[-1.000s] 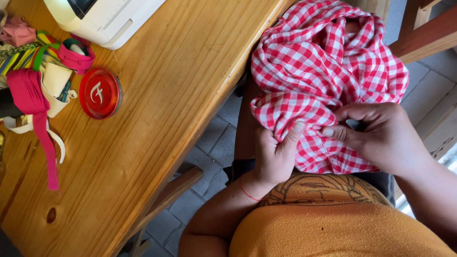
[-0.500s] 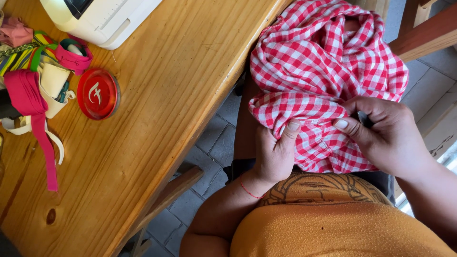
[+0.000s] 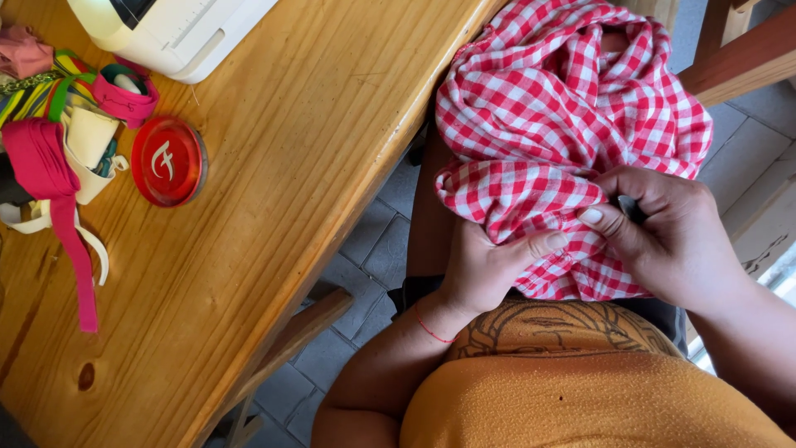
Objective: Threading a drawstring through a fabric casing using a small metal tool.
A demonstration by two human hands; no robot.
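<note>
Head view: checked cloth [image 3: 564, 124] between both hands' fingers [image 3: 601, 222].

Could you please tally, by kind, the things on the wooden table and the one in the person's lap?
Red-and-white checked cloth, gripped by left hand and right hand: 1
Round red tin: 1
White sewing machine, partly in view: 1
Heap of ribbons and tapes: 1, strands too tangled to count
Total: 4

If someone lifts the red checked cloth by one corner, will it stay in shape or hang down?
The cloth will probably hang limp: it already lies in soft folds on the lap. It looks thin and likely light. The left hand bunches it easily, so it should not slip much.
</note>
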